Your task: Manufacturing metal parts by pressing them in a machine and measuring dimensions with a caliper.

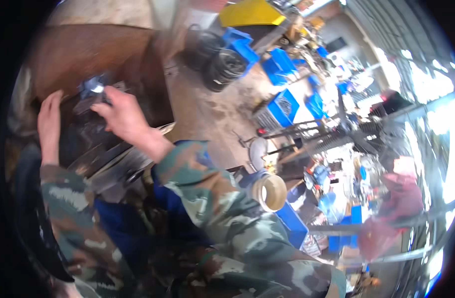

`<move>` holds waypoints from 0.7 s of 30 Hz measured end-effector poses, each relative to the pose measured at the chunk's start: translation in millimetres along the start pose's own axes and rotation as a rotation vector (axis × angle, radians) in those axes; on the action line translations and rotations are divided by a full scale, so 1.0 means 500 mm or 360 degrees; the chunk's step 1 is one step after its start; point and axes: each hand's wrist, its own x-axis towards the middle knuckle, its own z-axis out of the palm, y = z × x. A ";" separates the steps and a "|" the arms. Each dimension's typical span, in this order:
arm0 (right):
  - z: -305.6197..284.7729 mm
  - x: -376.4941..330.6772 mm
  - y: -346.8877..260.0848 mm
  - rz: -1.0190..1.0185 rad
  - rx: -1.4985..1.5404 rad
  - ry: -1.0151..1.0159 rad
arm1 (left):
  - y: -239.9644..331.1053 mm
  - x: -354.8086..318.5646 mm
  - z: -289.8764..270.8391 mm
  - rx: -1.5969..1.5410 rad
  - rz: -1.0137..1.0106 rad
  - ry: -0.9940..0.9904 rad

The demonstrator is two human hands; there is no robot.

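A brown, rusty metal bin or tray (95,47) lies before me at the upper left. My right hand (127,116) reaches into it, with thumb and fingers closed in a pinch at a small shiny metal part (93,86). That part is smeared by motion, so its exact kind does not show. Dark metal pieces (90,121) lie below it, also blurred. At the bin's left side is my left hand (50,121), its fingers stretched out and nothing seen in them. Both forearms wear camouflage sleeves.
Right of the bin, a black coiled bundle (225,67) stands on the concrete floor (197,104). Blue plastic crates (283,107) hold parts beyond it. A beige round container (270,192) sits by my right arm. A black fan (346,126) stands farther right.
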 end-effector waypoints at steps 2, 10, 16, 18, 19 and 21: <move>0.015 0.065 -0.029 0.0016 0.0040 0.0045 | 0.008 0.015 -0.031 -0.0104 0.0041 0.0013; 0.036 0.232 0.040 0.0080 -0.0072 0.0216 | 0.023 0.002 0.019 -0.0231 0.0049 0.0002; 0.071 0.241 0.078 -0.0027 -0.0119 0.0250 | 0.046 -0.020 0.006 -0.0153 0.0023 -0.0042; 0.071 0.239 0.078 -0.0063 -0.0154 0.0260 | 0.050 -0.022 0.007 -0.0175 0.0019 -0.0051; 0.071 0.237 0.076 -0.0029 -0.0151 0.0243 | 0.060 -0.025 0.004 -0.0223 -0.0004 -0.0051; 0.064 0.238 0.071 -0.0014 -0.0158 0.0229 | 0.088 -0.025 -0.001 -0.0281 -0.0013 -0.0040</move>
